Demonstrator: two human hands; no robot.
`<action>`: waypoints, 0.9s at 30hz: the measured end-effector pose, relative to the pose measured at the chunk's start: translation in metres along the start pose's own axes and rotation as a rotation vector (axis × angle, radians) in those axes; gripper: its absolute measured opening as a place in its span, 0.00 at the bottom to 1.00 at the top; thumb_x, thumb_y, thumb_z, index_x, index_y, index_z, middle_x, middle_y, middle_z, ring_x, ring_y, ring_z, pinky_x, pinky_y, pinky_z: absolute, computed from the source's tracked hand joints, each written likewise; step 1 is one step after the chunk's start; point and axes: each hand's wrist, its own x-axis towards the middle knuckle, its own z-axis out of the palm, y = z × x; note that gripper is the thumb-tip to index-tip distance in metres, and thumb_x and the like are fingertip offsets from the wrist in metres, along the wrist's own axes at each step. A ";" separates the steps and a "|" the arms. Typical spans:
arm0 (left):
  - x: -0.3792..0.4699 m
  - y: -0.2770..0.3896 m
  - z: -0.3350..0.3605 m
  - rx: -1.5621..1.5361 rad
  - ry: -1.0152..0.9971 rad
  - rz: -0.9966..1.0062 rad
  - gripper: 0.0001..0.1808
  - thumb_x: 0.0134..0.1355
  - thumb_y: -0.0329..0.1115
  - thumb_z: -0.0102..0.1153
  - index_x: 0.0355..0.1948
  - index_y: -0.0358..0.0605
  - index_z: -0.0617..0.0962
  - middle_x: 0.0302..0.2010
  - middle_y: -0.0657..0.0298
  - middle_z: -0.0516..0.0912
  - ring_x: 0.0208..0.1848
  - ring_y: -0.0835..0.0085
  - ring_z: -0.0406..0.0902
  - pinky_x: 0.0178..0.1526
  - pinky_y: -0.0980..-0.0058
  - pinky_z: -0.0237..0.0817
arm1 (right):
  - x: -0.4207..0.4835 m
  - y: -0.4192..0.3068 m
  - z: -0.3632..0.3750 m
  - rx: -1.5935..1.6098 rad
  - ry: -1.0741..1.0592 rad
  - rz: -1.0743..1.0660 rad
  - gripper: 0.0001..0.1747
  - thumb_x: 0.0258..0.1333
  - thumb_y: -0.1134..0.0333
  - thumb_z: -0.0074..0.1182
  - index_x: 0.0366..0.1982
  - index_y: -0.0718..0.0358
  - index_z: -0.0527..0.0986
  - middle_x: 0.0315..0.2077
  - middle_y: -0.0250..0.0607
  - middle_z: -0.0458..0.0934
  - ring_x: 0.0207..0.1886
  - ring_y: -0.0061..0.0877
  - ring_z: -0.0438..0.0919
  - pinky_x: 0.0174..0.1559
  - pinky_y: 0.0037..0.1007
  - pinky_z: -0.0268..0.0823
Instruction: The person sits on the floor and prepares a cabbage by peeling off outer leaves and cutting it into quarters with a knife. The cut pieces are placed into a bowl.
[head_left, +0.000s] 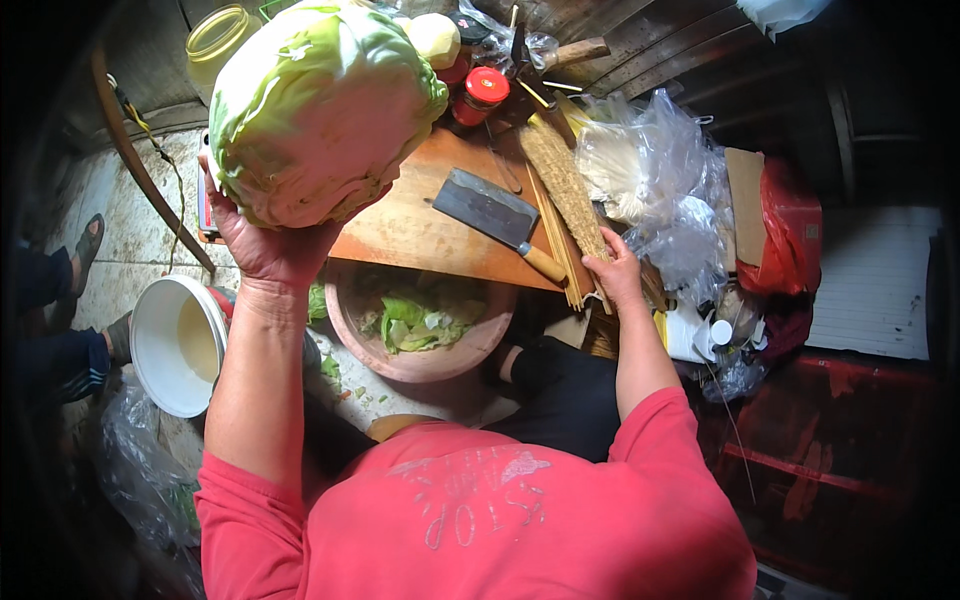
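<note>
My left hand (281, 244) holds up a large green cabbage (322, 120) from below, at the upper left of the head view. My right hand (619, 270) is at the right edge of a wooden cutting board (420, 217), its fingers on the lower end of a long, rough, straw-coloured bundle (562, 180). A clutch of thin bamboo sticks (556, 240) lies beside that bundle. On the board rests a cleaver (486, 208) with a wooden handle. Below the board's front edge stands a round basin (420, 371) with cabbage leaves (420, 322) in it.
A white bucket (180, 345) of cloudy liquid stands at left, near another person's feet (90, 244). Behind the board are a red-lidded jar (484, 94) and a yellow-rimmed plastic jar (219, 45). Clear plastic bags (675, 165) and a red bag (780, 232) crowd the right.
</note>
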 end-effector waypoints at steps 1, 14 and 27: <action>0.001 0.000 -0.001 0.005 0.004 0.003 0.49 0.58 0.76 0.48 0.76 0.63 0.62 0.76 0.59 0.59 0.76 0.51 0.56 0.74 0.35 0.45 | 0.002 0.006 -0.001 0.020 0.027 0.009 0.41 0.45 0.77 0.70 0.65 0.63 0.71 0.53 0.42 0.80 0.53 0.23 0.79 0.56 0.25 0.71; 0.001 -0.006 -0.006 0.036 0.017 -0.030 0.50 0.57 0.77 0.51 0.74 0.62 0.64 0.75 0.59 0.63 0.75 0.51 0.59 0.73 0.35 0.50 | 0.012 0.032 0.006 -0.588 0.012 0.220 0.39 0.46 0.58 0.71 0.62 0.62 0.74 0.44 0.50 0.84 0.46 0.39 0.83 0.52 0.36 0.73; -0.005 -0.011 -0.009 0.023 0.028 -0.075 0.48 0.59 0.73 0.53 0.73 0.59 0.65 0.74 0.57 0.64 0.75 0.50 0.59 0.73 0.37 0.50 | 0.008 -0.010 0.020 -0.877 0.115 0.225 0.34 0.49 0.58 0.63 0.60 0.58 0.76 0.53 0.51 0.81 0.58 0.44 0.79 0.61 0.41 0.69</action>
